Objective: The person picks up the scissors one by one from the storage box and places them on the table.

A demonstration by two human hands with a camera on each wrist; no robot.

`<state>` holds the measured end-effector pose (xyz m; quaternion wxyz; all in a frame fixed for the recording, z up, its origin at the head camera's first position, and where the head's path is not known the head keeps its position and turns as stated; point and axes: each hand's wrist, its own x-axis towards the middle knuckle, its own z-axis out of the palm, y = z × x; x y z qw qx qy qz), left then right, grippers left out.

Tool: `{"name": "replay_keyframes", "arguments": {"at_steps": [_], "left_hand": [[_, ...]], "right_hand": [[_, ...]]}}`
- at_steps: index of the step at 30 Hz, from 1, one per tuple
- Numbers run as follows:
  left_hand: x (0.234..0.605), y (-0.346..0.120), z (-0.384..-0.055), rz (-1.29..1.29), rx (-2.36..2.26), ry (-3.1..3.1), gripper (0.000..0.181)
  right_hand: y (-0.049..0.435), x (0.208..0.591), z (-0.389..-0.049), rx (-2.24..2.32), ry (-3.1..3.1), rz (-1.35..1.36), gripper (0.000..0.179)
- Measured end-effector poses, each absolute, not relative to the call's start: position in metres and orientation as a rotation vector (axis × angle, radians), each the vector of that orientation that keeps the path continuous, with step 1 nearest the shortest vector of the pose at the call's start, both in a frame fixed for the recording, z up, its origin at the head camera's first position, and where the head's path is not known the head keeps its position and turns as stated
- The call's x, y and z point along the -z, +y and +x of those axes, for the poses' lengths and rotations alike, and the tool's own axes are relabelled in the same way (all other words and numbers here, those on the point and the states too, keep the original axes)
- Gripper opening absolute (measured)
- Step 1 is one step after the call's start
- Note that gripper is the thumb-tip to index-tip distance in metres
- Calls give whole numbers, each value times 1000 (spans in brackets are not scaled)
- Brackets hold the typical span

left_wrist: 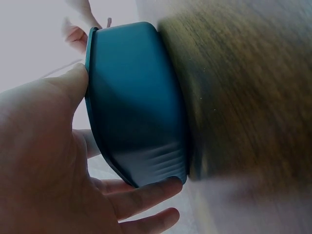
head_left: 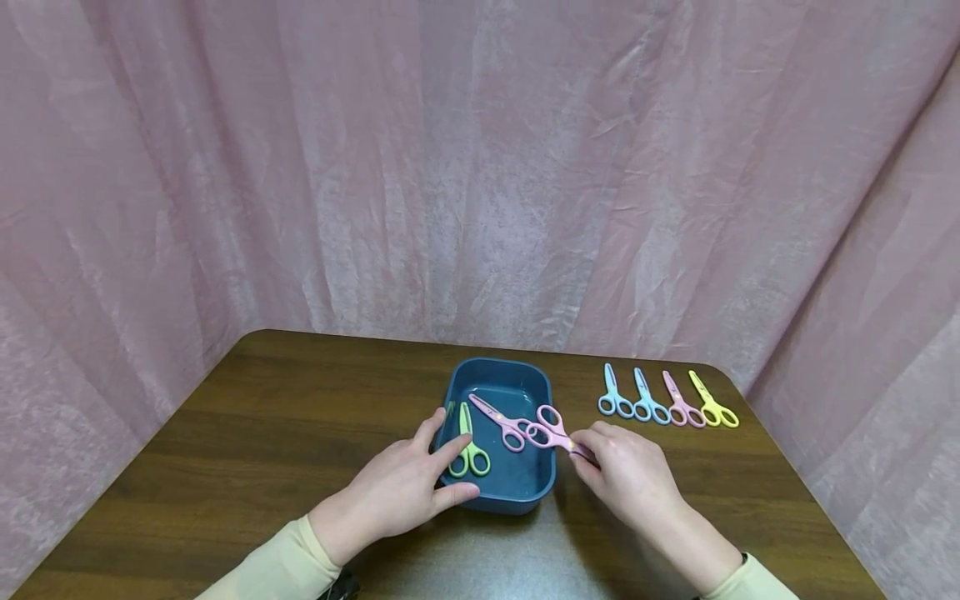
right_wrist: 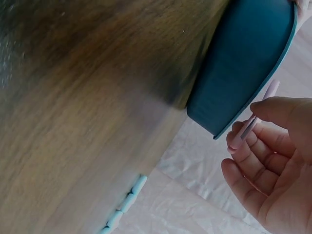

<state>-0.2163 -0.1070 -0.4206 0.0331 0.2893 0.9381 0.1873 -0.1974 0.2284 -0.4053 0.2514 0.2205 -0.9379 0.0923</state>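
A blue rectangular bin [head_left: 495, 504] stands on the table. My left hand [head_left: 405, 483] rests on its near-left side, thumb by the front rim and fingers spread along the wall; one finger reaches over the inside. Below that finger lie green scissors [head_left: 463, 421], with pink scissors [head_left: 491, 412] farther right in the bin. My right hand [head_left: 630, 471] pinches another pair of pink scissors [head_left: 551, 429] by the blade end, handle loops over the bin's right rim. The right wrist view shows thumb and fingers on these scissors [right_wrist: 248, 127].
Right of the bin, a row on the table holds two blue scissors [head_left: 611, 390], pink scissors [head_left: 672, 390] and yellow scissors [head_left: 702, 393]. Pink curtains [head_left: 495, 167] hang behind and beside the brown wooden table [head_left: 300, 417].
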Motion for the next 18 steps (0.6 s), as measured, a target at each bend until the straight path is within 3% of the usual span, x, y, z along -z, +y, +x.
{"name": "replay_keyframes", "arguments": {"at_steps": [18], "left_hand": [[419, -107, -216, 895, -571, 2903, 81]], "right_hand": [[250, 408, -185, -191, -2556, 474, 17]]}}
